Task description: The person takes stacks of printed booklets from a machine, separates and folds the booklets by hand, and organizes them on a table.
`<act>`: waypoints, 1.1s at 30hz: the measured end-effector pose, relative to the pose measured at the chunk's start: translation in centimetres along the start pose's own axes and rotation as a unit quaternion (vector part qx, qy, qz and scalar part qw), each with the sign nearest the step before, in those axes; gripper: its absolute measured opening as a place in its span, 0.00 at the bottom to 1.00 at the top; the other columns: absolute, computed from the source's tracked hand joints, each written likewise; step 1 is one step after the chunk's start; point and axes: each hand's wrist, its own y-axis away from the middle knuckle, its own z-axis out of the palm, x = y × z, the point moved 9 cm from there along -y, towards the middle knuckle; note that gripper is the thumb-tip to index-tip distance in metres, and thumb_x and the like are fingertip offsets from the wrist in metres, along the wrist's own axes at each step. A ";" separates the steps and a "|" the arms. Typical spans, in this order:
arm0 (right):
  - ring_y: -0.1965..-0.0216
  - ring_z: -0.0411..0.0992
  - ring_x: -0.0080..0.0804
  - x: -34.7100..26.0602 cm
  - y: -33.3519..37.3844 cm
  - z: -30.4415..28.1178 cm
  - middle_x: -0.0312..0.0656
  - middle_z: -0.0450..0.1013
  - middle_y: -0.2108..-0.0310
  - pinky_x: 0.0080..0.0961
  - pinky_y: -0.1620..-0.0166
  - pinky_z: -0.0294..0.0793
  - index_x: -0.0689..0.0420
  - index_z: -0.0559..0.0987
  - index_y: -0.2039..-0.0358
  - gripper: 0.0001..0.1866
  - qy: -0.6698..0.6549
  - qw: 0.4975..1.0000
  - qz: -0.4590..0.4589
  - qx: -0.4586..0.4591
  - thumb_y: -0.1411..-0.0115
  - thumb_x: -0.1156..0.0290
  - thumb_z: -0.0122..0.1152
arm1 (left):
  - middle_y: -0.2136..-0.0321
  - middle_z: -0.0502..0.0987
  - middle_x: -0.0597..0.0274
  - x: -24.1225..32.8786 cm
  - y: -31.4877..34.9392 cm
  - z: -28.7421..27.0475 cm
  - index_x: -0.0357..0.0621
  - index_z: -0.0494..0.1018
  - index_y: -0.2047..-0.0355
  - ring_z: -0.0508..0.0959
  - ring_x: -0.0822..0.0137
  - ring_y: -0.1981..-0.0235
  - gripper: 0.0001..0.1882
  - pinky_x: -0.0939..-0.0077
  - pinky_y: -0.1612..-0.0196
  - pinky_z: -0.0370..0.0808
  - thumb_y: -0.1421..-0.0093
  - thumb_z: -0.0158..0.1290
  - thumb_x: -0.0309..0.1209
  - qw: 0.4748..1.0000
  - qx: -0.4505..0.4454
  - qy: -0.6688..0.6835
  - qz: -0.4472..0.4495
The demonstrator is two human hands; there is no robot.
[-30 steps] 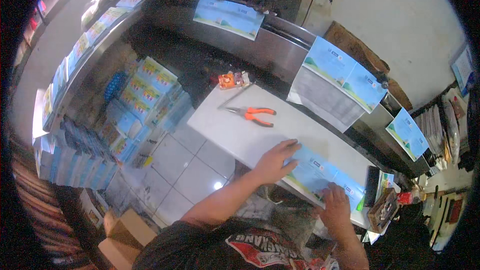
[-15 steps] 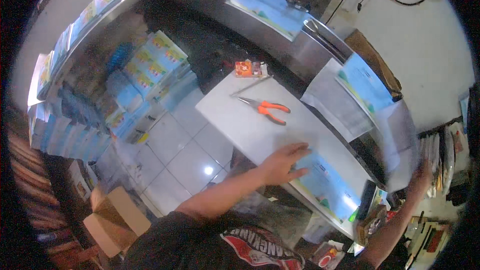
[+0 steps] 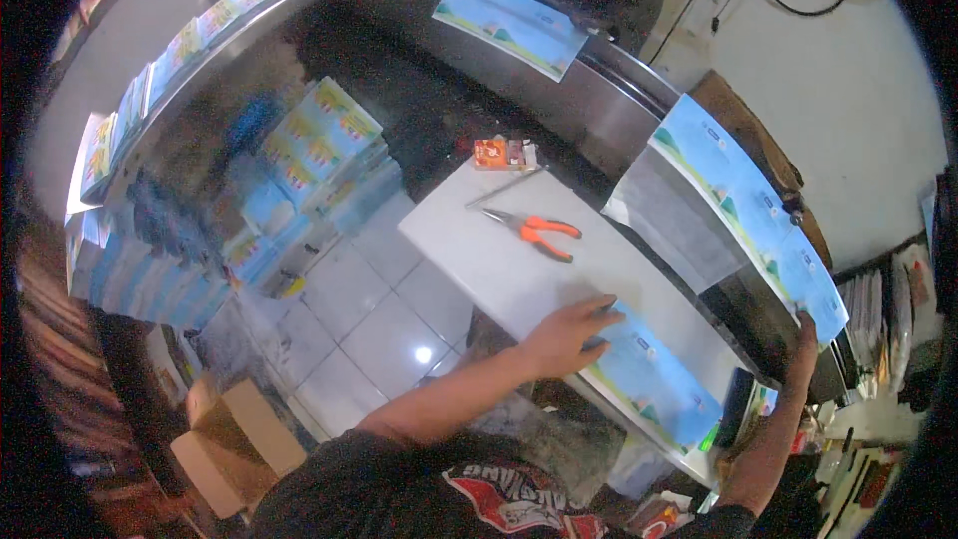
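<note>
My left hand (image 3: 574, 335) rests, fingers apart, at the far-left end of a blue printed sheet (image 3: 654, 374) on the white tabletop (image 3: 469, 230). My right hand (image 3: 806, 331) grips the near lower corner of a long blue printed sheet (image 3: 743, 200) that stretches along the machine at the right. Part of the right fingers is hidden at the sheet's edge. Pliers with orange handles (image 3: 539, 232) lie on the tabletop, beyond my left hand. Close to them are a thin metal rod (image 3: 507, 189) and a small red-and-orange pack (image 3: 492, 154).
Another blue printed sheet (image 3: 509, 25) lies on the far part of the machine. Stacks of printed sheets (image 3: 319, 140) stand on the left, over a tiled floor (image 3: 384, 339). An open cardboard box (image 3: 239, 444) is at lower left. A dark box-like object (image 3: 736, 407) sits at the table's near right end.
My right hand has moved slightly inward and up. The sheet by it, blurred and partly turned before, now lies stretched out with its blue face showing. My left hand has hardly moved.
</note>
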 end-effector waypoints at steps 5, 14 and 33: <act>0.48 0.68 0.55 -12.3 5.5 3.1 0.54 0.67 0.47 0.40 0.45 0.67 0.62 0.70 0.48 0.29 0.089 0.977 0.017 -0.193 0.52 0.73 0.66 | 0.38 0.61 0.51 -0.6 0.5 -0.8 0.48 0.66 0.42 0.63 0.50 0.39 0.27 0.60 0.38 0.63 0.41 0.54 0.39 0.999 0.034 -0.022 0.015; 0.42 0.61 0.55 -26.6 18.1 7.2 0.54 0.62 0.43 0.47 0.43 0.64 0.60 0.71 0.50 0.35 0.112 0.931 -0.109 -0.329 0.55 0.56 0.71 | 0.41 0.63 0.49 1.0 -0.2 -1.5 0.46 0.66 0.42 0.68 0.50 0.43 0.28 0.63 0.42 0.67 0.41 0.54 0.40 0.998 0.046 0.018 0.024; 0.48 0.71 0.47 -4.9 -2.8 -9.6 0.50 0.71 0.48 0.38 0.49 0.72 0.57 0.73 0.47 0.17 0.132 0.971 -0.014 0.198 0.36 0.70 0.48 | 0.40 0.63 0.52 -0.7 0.4 -1.2 0.48 0.67 0.43 0.66 0.51 0.42 0.26 0.62 0.40 0.66 0.43 0.54 0.35 0.997 0.058 -0.019 0.043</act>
